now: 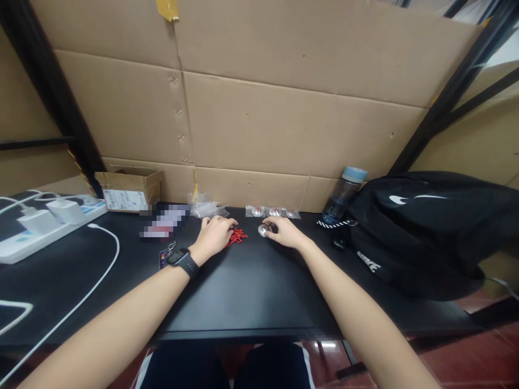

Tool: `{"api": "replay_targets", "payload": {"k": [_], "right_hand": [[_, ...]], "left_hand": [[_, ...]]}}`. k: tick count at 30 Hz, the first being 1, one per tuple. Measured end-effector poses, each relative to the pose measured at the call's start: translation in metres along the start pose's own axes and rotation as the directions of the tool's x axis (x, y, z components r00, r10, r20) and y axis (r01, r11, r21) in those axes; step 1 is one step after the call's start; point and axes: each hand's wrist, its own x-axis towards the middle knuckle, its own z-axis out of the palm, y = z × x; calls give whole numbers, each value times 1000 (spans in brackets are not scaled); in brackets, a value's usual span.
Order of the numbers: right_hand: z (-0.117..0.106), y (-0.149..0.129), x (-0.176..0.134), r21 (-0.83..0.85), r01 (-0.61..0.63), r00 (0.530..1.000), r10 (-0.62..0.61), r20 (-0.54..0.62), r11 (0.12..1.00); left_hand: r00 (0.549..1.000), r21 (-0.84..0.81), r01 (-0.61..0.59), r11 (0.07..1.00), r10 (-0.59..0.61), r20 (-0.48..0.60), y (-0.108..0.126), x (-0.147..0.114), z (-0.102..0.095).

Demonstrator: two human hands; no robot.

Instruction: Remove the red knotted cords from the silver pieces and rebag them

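A small heap of thin red cords (238, 236) lies on the black table. My left hand (214, 235) rests over its left side with curled fingers closed on the cord; the fingertips are partly hidden. To the right, my right hand (285, 232) has its thumb and fingers around the edge of a round silver metal disc (263, 230), close to the tabletop. Beyond the hands, several similar discs in clear plastic packets (274, 212) lie in a row. Crumpled clear plastic bags (205, 207) are behind my left hand.
On the left are an open cardboard box (132, 192), a power strip (52, 229) with white cables and a keychain (164, 256). A water bottle (343, 197) and a black bag (421, 232) stand on the right. Cardboard (259, 124) walls the back.
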Motion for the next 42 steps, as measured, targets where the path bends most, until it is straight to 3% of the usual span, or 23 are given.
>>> {"api": "replay_targets", "payload": {"k": [7,13,20,27,32,38,42], "right_hand": [[3,4,-1,14,-14,1000,14,-10,1000],[1,3,0,8,-38,999,38,-14,999],[-2,0,-2,-45,-145,989,144,-36,988],[-3,4,-2,-41,-176,983,173,-60,984],[-6,5,-2,-43,-180,981,176,-80,983],[-7,5,-3,-32,-179,980,175,-94,983],[-8,3,-2,-29,-181,980,178,-87,983]], "left_hand": [[992,-45,90,995,-86,93,-15,-2,-14],[983,-20,-81,996,83,163,-26,1,-15],[986,28,-76,997,71,150,-41,3,-13],[989,79,-113,991,104,102,-49,9,-10],[990,110,-114,987,103,97,-47,5,-14],[986,33,-130,991,125,112,-36,3,-15],[992,105,-66,992,54,111,-30,4,-19]]}}
